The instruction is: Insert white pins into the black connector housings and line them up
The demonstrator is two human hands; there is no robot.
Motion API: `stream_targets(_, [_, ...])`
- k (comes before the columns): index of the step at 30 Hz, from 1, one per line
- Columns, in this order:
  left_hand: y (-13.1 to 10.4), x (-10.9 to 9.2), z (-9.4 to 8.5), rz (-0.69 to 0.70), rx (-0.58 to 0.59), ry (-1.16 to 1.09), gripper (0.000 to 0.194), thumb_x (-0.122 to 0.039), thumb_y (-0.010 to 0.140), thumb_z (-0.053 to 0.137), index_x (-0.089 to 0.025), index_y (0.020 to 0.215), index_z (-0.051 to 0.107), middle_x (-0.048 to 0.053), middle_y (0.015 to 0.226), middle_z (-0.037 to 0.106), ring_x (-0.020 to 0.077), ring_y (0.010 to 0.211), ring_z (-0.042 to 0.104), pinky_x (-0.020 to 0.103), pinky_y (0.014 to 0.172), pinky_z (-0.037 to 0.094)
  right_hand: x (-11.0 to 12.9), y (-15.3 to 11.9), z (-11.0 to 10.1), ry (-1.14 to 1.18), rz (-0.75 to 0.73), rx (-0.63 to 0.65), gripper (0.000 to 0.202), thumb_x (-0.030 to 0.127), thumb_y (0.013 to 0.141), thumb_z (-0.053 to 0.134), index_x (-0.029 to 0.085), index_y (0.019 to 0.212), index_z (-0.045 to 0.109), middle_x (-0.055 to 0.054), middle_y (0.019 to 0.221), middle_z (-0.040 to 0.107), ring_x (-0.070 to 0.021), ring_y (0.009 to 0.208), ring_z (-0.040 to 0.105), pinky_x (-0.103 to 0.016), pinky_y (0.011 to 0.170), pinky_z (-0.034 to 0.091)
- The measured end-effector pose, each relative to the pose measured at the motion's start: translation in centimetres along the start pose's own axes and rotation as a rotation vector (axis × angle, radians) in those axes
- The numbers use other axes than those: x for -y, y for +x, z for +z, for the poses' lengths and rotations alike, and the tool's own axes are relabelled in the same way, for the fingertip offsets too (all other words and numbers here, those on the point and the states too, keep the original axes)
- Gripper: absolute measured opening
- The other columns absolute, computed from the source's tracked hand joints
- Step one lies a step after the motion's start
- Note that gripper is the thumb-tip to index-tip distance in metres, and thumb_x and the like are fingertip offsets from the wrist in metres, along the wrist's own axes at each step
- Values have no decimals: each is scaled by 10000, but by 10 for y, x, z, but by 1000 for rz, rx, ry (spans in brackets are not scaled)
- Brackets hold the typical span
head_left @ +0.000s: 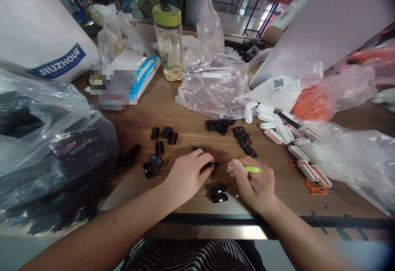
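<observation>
Small black part (216, 165), one, in left hand (187, 173); yellow-green pen-like tool (253, 169), one, in right hand (259, 186).
Left grip: narrow, pinching the part over the tabletop (191, 133), between the hands. Right grip: narrow, closed round the tool. Handling advised: part braced firmly, fingertips clear of the tool's tip.

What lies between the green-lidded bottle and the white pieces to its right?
A crumpled, clear plastic bag lies between the bottle and the white pieces, as the head view shows.
</observation>
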State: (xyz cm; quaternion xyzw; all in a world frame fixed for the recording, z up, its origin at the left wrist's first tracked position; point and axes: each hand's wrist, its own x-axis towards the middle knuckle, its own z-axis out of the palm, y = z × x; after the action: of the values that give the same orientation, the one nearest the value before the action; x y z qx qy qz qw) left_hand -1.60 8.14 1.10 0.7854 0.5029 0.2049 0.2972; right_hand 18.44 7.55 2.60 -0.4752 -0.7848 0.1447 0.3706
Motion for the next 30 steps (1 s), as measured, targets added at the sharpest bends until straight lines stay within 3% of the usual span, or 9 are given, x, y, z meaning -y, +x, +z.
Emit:
stream_targets(5, [0, 0, 0, -1, -3, -6, 57, -209, 930, 602, -210, 959, 651, -3, 886, 604, 120, 627, 563, 257, 605, 454, -5, -5, 1, 120, 167, -145, 231, 228, 965, 525, 196, 789, 671, 10, 654, 690, -109, 522, 652, -227, 550, 508])
stream_targets(10, [0, 1, 1, 13, -7, 2, 62, -205, 930, 597, -208, 957, 652, 2, 882, 603, 147, 694, 588, 286, 663, 473, -5, -6, 6, 181, 174, -97, 215, 220, 961, 540, 194, 796, 674, 16, 667, 689, -97, 529, 648, -217, 546, 517])
stream_targets(22, [0, 0, 0, 2, -4, 17, 56, -210, 931, 601, -212, 962, 647, -3, 880, 600, 143, 678, 578, 282, 647, 463, -4, -5, 7, 161, 172, -105, 235, 231, 963, 537, 194, 772, 670, 13, 659, 690, -100, 521, 649, -221, 542, 523])
stream_targets(30, [-1, 1, 2, -4, -12, 1, 62, -213, 929, 607, -206, 973, 650, -5, 891, 601, 125, 619, 549, 279, 617, 445, -5, -4, 7, 109, 200, -33, 238, 250, 973, 518, 189, 788, 654, 10, 660, 684, -105, 531, 650, -224, 556, 515])
